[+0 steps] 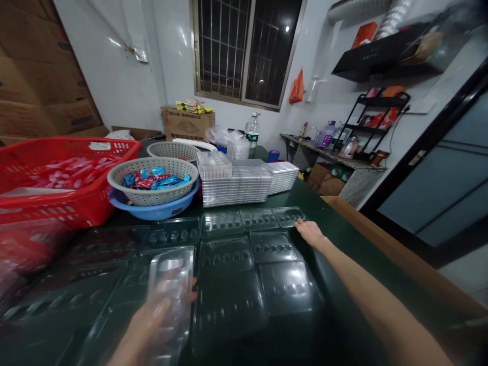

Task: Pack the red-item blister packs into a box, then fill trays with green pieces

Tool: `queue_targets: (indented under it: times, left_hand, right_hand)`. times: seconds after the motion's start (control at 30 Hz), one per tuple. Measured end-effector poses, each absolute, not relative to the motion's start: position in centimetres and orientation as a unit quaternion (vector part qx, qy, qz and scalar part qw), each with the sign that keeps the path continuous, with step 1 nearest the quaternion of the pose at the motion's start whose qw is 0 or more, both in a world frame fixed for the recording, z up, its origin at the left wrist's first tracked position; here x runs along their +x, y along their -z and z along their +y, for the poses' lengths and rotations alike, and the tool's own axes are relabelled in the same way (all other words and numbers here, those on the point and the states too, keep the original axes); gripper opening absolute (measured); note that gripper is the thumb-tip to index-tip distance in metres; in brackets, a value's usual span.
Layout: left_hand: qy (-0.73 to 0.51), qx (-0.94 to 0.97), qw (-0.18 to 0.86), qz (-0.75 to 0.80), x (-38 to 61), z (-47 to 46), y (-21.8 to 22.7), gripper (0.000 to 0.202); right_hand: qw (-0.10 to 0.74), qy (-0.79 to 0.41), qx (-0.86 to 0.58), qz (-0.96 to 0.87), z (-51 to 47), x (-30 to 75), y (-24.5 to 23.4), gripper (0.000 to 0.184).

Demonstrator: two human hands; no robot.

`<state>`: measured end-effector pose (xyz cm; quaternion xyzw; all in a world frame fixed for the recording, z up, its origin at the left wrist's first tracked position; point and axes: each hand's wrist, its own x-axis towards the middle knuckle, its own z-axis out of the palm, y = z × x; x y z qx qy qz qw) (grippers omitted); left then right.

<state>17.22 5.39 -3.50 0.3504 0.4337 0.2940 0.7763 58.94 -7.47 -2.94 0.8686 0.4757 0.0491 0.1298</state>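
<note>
My left hand [154, 317], blurred by motion, is shut on a clear plastic blister tray [171, 284] low in the view. My right hand [309, 233] lies at the far right of the dark green table [343, 300], its fingertips on the corner of another clear blister tray [287, 216]. Several such trays lie flat in rows across the tabletop. Behind them stands a tall stack of clear trays [236, 185]. A grey plastic basket [152, 170] holding blue and red sachets rests in a blue basin [152, 212].
A red basket [68, 201] of pink-and-white packets stands at the left. Behind it are a second grey basket [173, 150], a cardboard box [186, 124] and a water bottle [251, 132]. A wooden edge [396, 249] runs along the table's right side.
</note>
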Motion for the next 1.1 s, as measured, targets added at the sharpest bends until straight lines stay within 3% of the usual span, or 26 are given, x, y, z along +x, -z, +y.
queue_targets:
  times: [0.13, 0.27, 0.33, 0.4, 0.47, 0.87, 1.1]
  left_hand:
    - [-0.288, 0.363, 0.783, 0.415, 18.0, 5.0, 2.8, 0.107]
    - [-0.285, 0.342, 0.796, 0.409, 19.5, 2.5, 0.5, 0.079]
    - [-0.27, 0.34, 0.806, 0.402, 20.5, 0.9, -0.4, 0.067]
    - [-0.247, 0.343, 0.826, 0.372, 21.3, -0.4, -0.8, 0.063]
    - [-0.234, 0.331, 0.849, 0.338, 21.9, -1.3, -0.7, 0.063]
    - [-0.232, 0.257, 0.914, 0.21, 21.2, -3.2, -0.1, 0.05]
    - [-0.24, 0.281, 0.897, 0.242, 20.9, -3.3, -0.3, 0.053]
  right_hand:
    - [0.047, -0.051, 0.885, 0.46, -6.7, 57.9, 1.2, 0.025]
    - [-0.079, -0.038, 0.877, 0.473, -6.5, 50.7, -0.8, 0.032]
    - [-0.158, 0.04, 0.836, 0.524, -6.6, 44.7, -1.4, 0.035]
    - [-0.356, 0.281, 0.698, 0.554, -7.2, 38.8, -1.9, 0.03]
    - [-0.443, 0.334, 0.652, 0.517, -7.9, 34.5, -2.3, 0.032]
    - [-0.529, 0.435, 0.598, 0.415, -8.5, 32.2, -1.4, 0.047]
    - [-0.554, 0.481, 0.56, 0.385, -8.7, 31.8, -0.9, 0.046]
